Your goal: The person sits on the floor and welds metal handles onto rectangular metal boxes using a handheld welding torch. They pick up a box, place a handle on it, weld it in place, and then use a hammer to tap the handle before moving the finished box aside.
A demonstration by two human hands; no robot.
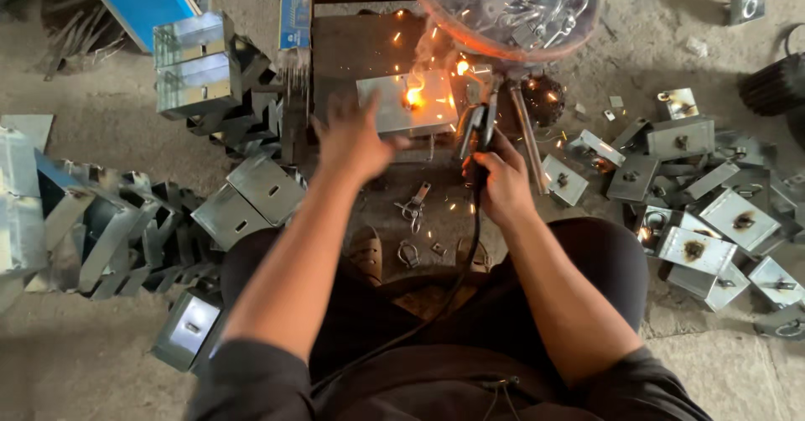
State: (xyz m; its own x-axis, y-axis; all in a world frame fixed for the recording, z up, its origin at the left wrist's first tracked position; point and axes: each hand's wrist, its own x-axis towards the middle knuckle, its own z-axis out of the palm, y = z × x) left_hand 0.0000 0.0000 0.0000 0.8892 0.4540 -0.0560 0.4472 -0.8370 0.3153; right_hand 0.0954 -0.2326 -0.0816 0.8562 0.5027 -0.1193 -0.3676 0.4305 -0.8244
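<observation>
Flat steel plate (408, 102) w/ sparks, right hand (501, 184) gripping, prob., electrode holder (475, 127).

A small metal-welding workshop with a bare concrete floor (101, 362). Sparks fly from a steel plate (408, 102) at twelve o'clock, finished welded plates (713, 220) pile up at three o'clock, folded sheet-metal brackets (109, 220) stack at nine o'clock, and a basin of metal fittings (511, 2) sits at one o'clock.

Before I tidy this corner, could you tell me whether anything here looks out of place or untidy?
Yes. Small metal clips lie loose on the floor by the feet, and the finished plates on the right lie in a scattered heap, several with dark burn marks. Sparks fly off the plate being welded, close to the bare left hand.
</observation>
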